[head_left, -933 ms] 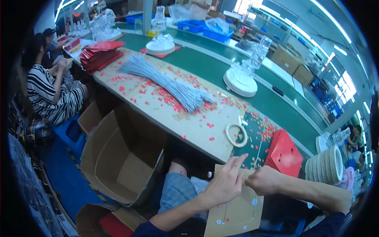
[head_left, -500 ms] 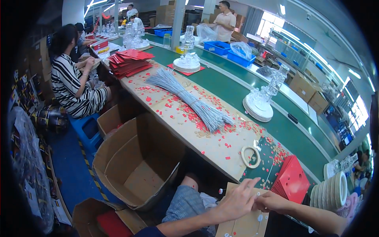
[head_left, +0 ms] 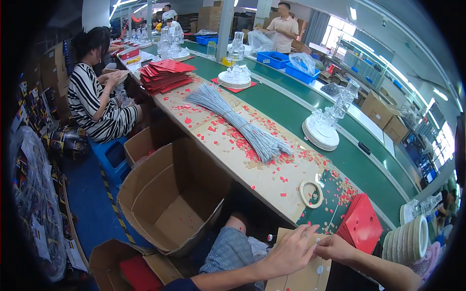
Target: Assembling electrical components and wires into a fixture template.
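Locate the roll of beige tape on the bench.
In the head view, the roll of beige tape lies flat at the bench's near right end, just left of the red card stack and above the right hand.

Your cardboard sheet (head_left: pixel 301 276) is flat, tan and roughly rectangular, dotted with small white round pieces. It tilts slightly over your lap, just below the desk (head_left: pixel 262 179) edge and just left of the red card stack (head_left: pixel 361 225).

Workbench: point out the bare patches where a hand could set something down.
On the workbench, the tan strip along the near edge, between the bundle of grey wires and the tape roll, is mostly bare. Red bits crowd around the wires, and the stack of red sheets fills the right end.
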A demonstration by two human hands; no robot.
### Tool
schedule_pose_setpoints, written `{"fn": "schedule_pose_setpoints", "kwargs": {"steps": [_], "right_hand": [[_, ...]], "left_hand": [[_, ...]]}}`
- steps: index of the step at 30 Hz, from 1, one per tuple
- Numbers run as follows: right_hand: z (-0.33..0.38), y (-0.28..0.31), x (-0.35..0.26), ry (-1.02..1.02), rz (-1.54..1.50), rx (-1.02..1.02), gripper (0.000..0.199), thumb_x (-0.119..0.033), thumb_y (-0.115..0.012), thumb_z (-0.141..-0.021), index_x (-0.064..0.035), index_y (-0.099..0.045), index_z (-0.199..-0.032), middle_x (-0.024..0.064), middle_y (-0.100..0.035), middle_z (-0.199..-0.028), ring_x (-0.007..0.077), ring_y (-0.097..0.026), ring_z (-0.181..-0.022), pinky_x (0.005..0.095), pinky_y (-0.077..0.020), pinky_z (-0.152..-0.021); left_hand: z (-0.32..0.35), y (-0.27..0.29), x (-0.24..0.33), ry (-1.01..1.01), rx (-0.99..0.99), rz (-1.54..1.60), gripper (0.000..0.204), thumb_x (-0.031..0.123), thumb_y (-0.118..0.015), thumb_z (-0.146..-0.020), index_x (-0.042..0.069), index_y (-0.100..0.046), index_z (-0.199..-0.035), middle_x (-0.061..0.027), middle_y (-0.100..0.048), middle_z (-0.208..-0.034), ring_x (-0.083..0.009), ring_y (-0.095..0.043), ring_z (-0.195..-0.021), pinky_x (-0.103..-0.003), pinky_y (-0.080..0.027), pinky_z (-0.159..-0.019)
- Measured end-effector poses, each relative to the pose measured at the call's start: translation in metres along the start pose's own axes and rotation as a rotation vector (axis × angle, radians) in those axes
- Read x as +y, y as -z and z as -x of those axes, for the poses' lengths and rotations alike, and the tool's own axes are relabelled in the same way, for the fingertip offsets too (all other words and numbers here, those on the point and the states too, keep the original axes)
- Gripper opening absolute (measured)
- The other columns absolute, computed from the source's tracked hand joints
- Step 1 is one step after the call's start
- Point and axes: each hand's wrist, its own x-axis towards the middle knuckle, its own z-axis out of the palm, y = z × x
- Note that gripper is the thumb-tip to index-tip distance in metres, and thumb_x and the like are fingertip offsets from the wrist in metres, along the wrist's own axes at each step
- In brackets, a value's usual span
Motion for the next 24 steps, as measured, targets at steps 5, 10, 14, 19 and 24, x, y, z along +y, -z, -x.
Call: {"fn": "schedule_pose_setpoints", "kwargs": {"steps": [5,10,14,19,24], "right_hand": [[0.004,-0.008,-0.013,0.542,1.208,0.218,0.023,-0.022,-0.066,-0.09,-0.0005,-0.071,-0.083,0.0127,-0.066,-0.063,0.0307,-0.072,-0.073,0.0407,-0.0568,-0.069],[0.006,-0.007,-0.013,0.489,1.123,0.298,0.02,-0.023,-0.068,-0.088,-0.0028,-0.068,-0.087,0.0135,-0.069,-0.085,0.0336,-0.07,-0.083,0.0421,-0.0566,-0.073],[-0.008,-0.01,0.008,0.852,0.824,0.602,0.032,-0.023,-0.076,-0.085,-0.0037,-0.064,-0.108,0.0167,-0.062,-0.119,0.034,-0.062,-0.11,0.043,-0.0523,-0.091],[-0.018,-0.014,0.017,0.737,0.552,0.535,0.052,-0.027,-0.081,-0.081,-0.0043,-0.063,-0.124,0.0161,-0.059,-0.127,0.0339,-0.055,-0.123,0.0439,-0.0447,-0.104],[-0.02,-0.012,0.015,0.621,0.461,0.52,0.053,-0.022,-0.085,-0.077,-0.0053,-0.066,-0.124,0.0122,-0.06,-0.129,0.0275,-0.057,-0.121,0.039,-0.0436,-0.107]], "left_hand": [[0.001,0.0,-0.001,-0.014,0.01,-0.009,0.054,0.017,-0.063,-0.096,0.0,-0.045,-0.143,-0.0264,-0.053,-0.134,-0.0469,-0.06,-0.117,-0.049,-0.051,-0.098],[0.002,0.004,-0.002,0.004,0.002,-0.028,0.053,0.018,-0.063,-0.096,0.0,-0.046,-0.143,-0.0257,-0.054,-0.133,-0.046,-0.061,-0.116,-0.049,-0.051,-0.098],[0.003,0.009,-0.003,-0.019,0.025,-0.07,0.053,0.02,-0.064,-0.096,0.002,-0.047,-0.143,-0.0242,-0.056,-0.131,-0.0447,-0.061,-0.115,-0.049,-0.051,-0.097],[0.006,0.012,-0.004,-0.012,0.031,-0.118,0.051,0.021,-0.065,-0.095,0.003,-0.05,-0.141,-0.0225,-0.058,-0.128,-0.0428,-0.062,-0.115,-0.048,-0.051,-0.097],[0.008,0.018,-0.002,-0.013,0.028,-0.123,0.052,0.019,-0.067,-0.093,0.003,-0.052,-0.14,-0.0206,-0.059,-0.127,-0.0401,-0.062,-0.115,-0.045,-0.051,-0.098]]}}
